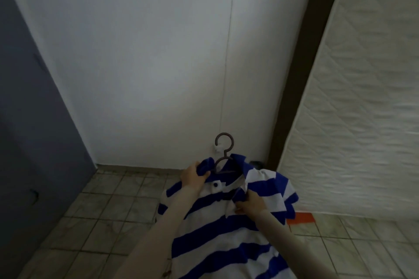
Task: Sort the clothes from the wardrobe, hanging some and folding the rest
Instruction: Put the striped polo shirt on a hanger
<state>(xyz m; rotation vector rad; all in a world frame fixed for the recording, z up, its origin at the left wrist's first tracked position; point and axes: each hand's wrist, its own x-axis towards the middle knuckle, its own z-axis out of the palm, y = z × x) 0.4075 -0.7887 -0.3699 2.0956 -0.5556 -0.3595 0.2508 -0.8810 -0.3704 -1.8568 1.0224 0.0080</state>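
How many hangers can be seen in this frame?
1: a dark hanger inside the collar of the striped polo shirt, hook poking up. The shirt may hide others.

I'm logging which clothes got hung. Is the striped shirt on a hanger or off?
On: the hanger sits inside the striped shirt collar, hook sticking out above. Left hand grips the collar, right hand the placket.

Both forearms reach forward from the lower frame, bare. Left hand [194, 178] raised higher, fingers [205, 175] curled round the polo shirt [217, 233] collar. Right hand [250, 205] lower, pinching the placket edge.
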